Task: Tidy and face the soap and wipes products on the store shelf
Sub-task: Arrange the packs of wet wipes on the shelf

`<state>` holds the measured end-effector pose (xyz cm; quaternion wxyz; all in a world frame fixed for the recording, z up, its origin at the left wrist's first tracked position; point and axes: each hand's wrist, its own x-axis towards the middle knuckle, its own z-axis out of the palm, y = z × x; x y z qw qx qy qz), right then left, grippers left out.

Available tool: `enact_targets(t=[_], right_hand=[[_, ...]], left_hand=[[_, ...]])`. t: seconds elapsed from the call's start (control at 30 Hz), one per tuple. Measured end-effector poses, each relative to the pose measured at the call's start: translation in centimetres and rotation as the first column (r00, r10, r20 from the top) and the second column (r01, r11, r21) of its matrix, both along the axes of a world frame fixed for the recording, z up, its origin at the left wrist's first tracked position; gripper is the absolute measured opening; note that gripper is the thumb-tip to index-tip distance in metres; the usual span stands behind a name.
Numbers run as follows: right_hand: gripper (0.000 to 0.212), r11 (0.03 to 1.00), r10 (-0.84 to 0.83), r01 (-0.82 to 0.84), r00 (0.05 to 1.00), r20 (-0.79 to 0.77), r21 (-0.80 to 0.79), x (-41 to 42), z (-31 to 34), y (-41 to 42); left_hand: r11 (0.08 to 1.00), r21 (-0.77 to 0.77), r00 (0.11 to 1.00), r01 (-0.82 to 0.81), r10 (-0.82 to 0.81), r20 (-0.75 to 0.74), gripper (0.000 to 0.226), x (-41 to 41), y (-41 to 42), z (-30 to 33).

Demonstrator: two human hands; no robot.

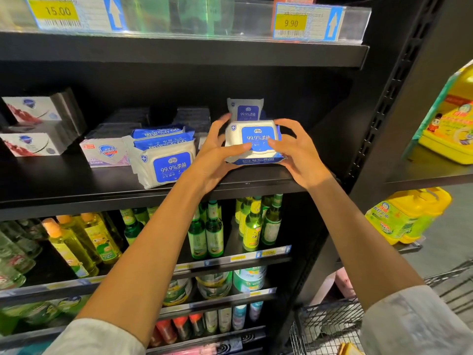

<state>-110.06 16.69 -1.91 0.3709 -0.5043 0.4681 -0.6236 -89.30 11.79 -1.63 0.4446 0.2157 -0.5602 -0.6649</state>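
Nearest to me, a wire cart (332,326) sits low at the right, and two pale sleeves reach up from the bottom edge. Above the rows of green and yellow bottles (210,231), both bare forearms rise to the black shelf (76,180). At its front edge the left hand (217,152) and the right hand (299,152) clasp one white-and-blue wipes pack (253,142) from either side — fingers curled round its ends, thumbs on its face, the blue label towards us. Just behind it a second pack (245,110) stands upright. To the left, near but apart, lies a stack of wipes packs (163,155), the front one tilted, the ones on top upside down. Beside that stack is a Safeguard soap box (106,152), and further left, two stacked white soap boxes (30,126). Overhead — yellow price tags, 15.00 (55,11) and 9.90 (291,23).
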Motion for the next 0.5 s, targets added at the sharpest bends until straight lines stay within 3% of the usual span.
enact_targets(t=[0.33, 0.5], right_hand=[[0.057, 0.998, 0.028, -0.032, 0.996, -0.081, -0.048, -0.08, -0.17, 0.07], [0.039, 0.998, 0.020, -0.022, 0.999, -0.036, -0.057, -0.43, -0.33, -0.22]], left_hand=[[0.978, -0.100, 0.966, -0.183, 0.197, 0.166, 0.085, -0.44, 0.07, -0.35], [0.949, -0.178, 0.948, -0.260, 0.286, 0.139, 0.076, 0.00, 0.65, -0.53]])
